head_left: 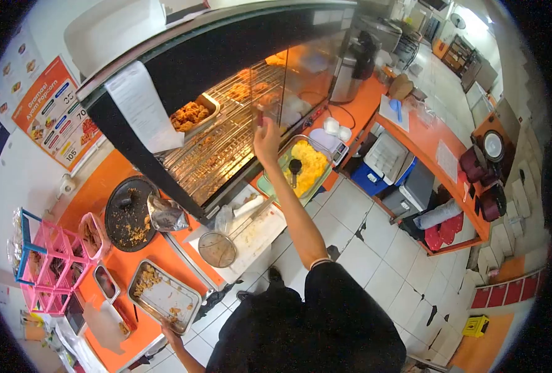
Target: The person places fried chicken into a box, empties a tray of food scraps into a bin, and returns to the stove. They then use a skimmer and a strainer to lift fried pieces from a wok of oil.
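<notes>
My left hand (174, 339) is at the lower edge of a metal tray (192, 293) with some fried pieces in it, its fingers closed on the rim. My right hand (266, 140) is raised at the glass door (273, 93) of the lit warming cabinet (226, 28), its fingers closed at the door's edge. Inside the cabinet, wire racks (192, 161) hold fried food, and a metal pan (210, 105) of fried pieces stands at the left. Below my right hand, a container (327, 168) holds yellow food (307, 158) and a black scoop (295, 166).
A round black pan (117, 217), pink rack (55, 261) and small metal tin (107, 283) are on the orange counter at left. A strainer (217, 250) lies over a white board (257, 236). Coolers (381, 158) stand under the right counter (434, 146).
</notes>
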Demonstrator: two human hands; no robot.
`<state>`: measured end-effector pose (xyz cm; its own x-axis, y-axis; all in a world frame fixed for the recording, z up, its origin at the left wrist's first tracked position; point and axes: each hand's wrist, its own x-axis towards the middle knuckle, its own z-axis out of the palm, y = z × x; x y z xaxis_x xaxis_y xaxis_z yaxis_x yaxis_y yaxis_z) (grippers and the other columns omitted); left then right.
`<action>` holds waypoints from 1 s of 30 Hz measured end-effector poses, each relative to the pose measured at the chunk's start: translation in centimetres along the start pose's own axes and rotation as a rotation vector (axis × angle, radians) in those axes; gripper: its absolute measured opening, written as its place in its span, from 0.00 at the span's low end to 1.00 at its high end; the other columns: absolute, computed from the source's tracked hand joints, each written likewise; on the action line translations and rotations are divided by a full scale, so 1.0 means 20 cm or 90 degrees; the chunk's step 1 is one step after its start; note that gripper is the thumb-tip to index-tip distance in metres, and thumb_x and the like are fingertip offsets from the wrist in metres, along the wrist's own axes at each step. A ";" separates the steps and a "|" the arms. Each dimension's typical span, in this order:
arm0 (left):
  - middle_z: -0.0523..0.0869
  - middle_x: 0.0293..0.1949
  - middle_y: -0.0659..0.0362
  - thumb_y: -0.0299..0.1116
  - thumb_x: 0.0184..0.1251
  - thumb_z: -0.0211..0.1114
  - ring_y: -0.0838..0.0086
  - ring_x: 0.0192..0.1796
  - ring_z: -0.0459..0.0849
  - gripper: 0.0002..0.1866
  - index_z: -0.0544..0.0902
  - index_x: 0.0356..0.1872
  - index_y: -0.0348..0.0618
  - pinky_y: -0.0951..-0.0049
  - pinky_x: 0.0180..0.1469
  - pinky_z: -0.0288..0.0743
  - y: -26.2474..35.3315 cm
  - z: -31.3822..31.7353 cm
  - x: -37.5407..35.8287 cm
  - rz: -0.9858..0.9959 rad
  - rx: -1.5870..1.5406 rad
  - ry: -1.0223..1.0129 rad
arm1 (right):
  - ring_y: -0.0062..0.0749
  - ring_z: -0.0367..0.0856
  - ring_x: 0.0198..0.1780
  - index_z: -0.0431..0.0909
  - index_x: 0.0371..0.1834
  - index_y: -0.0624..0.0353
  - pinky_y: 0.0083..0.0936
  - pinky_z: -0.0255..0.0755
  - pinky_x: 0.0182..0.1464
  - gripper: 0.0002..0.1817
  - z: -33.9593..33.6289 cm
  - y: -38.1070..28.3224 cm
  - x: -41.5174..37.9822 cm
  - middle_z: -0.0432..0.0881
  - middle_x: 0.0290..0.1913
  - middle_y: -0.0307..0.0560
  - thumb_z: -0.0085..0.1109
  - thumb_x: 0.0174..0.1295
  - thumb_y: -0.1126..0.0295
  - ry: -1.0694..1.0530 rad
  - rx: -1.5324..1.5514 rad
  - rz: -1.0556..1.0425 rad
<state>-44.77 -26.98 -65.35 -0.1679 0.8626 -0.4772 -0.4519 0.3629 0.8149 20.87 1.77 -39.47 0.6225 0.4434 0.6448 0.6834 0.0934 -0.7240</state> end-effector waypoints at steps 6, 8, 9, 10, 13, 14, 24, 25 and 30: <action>0.70 0.48 0.52 0.44 0.63 0.48 0.61 0.52 0.71 0.23 0.66 0.53 0.39 0.60 0.52 0.68 0.05 0.00 -0.04 0.054 0.106 0.068 | 0.48 0.71 0.45 0.70 0.44 0.62 0.38 0.62 0.50 0.12 0.02 -0.25 -0.31 0.75 0.40 0.54 0.49 0.55 0.74 -0.064 0.150 -0.011; 0.71 0.48 0.53 0.45 0.63 0.48 0.61 0.52 0.71 0.23 0.66 0.53 0.40 0.60 0.52 0.69 0.05 -0.04 -0.06 0.075 0.179 0.149 | 0.46 0.70 0.46 0.71 0.45 0.60 0.38 0.61 0.50 0.13 -0.01 -0.34 -0.39 0.74 0.40 0.54 0.48 0.55 0.75 -0.136 0.163 -0.005; 0.70 0.48 0.53 0.46 0.62 0.49 0.62 0.53 0.71 0.24 0.66 0.54 0.41 0.59 0.52 0.69 0.09 0.07 -0.16 0.102 0.199 0.152 | 0.46 0.70 0.45 0.71 0.44 0.60 0.38 0.61 0.50 0.13 0.01 -0.36 -0.45 0.74 0.40 0.54 0.48 0.55 0.76 -0.157 0.176 0.020; 0.69 0.50 0.53 0.47 0.62 0.48 0.62 0.53 0.71 0.24 0.66 0.55 0.42 0.60 0.51 0.69 0.12 0.08 -0.16 0.070 0.207 0.176 | 0.46 0.69 0.45 0.71 0.44 0.60 0.38 0.61 0.50 0.13 0.02 -0.38 -0.50 0.74 0.40 0.54 0.48 0.54 0.76 -0.175 0.188 0.045; 0.68 0.54 0.54 0.49 0.63 0.47 0.61 0.54 0.70 0.25 0.65 0.57 0.45 0.61 0.51 0.69 0.13 0.09 -0.19 0.033 0.266 0.186 | 0.44 0.68 0.41 0.74 0.41 0.57 0.37 0.61 0.46 0.14 0.03 -0.44 -0.57 0.73 0.36 0.50 0.50 0.50 0.80 -0.147 0.268 -0.010; 0.67 0.56 0.55 0.46 0.64 0.45 0.63 0.55 0.69 0.24 0.64 0.57 0.44 0.61 0.50 0.68 0.10 0.01 -0.20 0.098 0.502 0.177 | 0.43 0.68 0.41 0.74 0.42 0.57 0.38 0.60 0.45 0.16 0.05 -0.46 -0.61 0.74 0.37 0.49 0.50 0.49 0.81 -0.188 0.285 0.000; 0.71 0.39 0.59 0.46 0.58 0.50 0.71 0.35 0.68 0.18 0.68 0.45 0.47 0.70 0.35 0.69 0.01 0.25 -0.34 -0.076 0.228 0.358 | 0.40 0.67 0.45 0.71 0.49 0.60 0.35 0.59 0.45 0.25 0.01 -0.62 -0.73 0.74 0.42 0.44 0.50 0.43 0.84 -0.295 0.320 0.024; 0.70 0.43 0.60 0.48 0.56 0.51 0.71 0.41 0.66 0.19 0.68 0.44 0.49 0.66 0.41 0.67 -0.02 0.23 -0.34 -0.081 0.201 0.343 | 0.40 0.67 0.47 0.70 0.52 0.60 0.34 0.60 0.45 0.27 0.01 -0.62 -0.74 0.73 0.44 0.45 0.51 0.42 0.83 -0.312 0.315 0.026; 0.66 0.48 0.55 0.45 0.60 0.50 0.68 0.51 0.65 0.19 0.65 0.47 0.45 0.61 0.51 0.66 -0.03 0.45 -0.41 -0.129 0.135 0.460 | 0.40 0.66 0.49 0.67 0.57 0.60 0.34 0.61 0.48 0.30 0.00 -0.63 -0.77 0.71 0.47 0.47 0.51 0.44 0.82 -0.341 0.311 0.059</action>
<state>-35.25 -31.14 -58.85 -0.6616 0.3552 -0.6604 -0.3694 0.6120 0.6993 2.67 -6.26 -40.16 0.3124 0.8322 0.4582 0.3107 0.3663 -0.8771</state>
